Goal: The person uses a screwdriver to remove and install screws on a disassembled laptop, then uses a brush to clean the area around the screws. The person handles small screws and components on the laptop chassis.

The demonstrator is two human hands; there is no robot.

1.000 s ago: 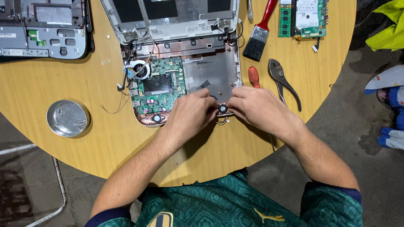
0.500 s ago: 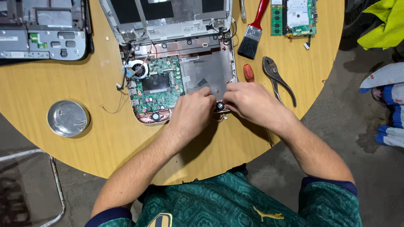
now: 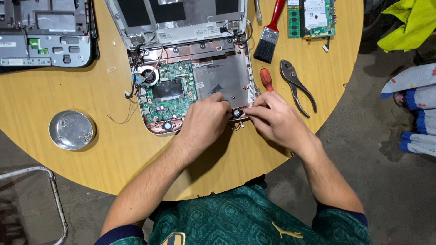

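**Technician:** Fingers of both hands meet at the front edge of the opened laptop base (image 3: 227,86). Your left hand (image 3: 206,120) and your right hand (image 3: 277,119) pinch inward on the small round black speaker with a silvery centre (image 3: 236,112), which sits at the near rim of the grey plastic chassis, just right of the green circuit board (image 3: 170,93).

**Operator:** How do I treat the part?

**Technician:** Judge it as light, rigid and fragile. Thin wires appear to trail below it toward the round wooden table (image 3: 91,159), so treat them as the weak point. Take hold of the hard outer ring, never the centre.

**Operator:** Where does it lie relative to my fingertips?

**Technician:** It lies directly between them. Your left fingertips (image 3: 226,111) touch its left side; your right fingertips (image 3: 249,112) close on its right side. Both hands are clenched in a fine pinch on it. Whether it is seated or lifted from the chassis cannot be told.

**Operator:** And nearby tools?

**Technician:** The orange-handled screwdriver (image 3: 266,78) lies just behind your right hand; the steel pliers (image 3: 297,86) lie farther right, apart.
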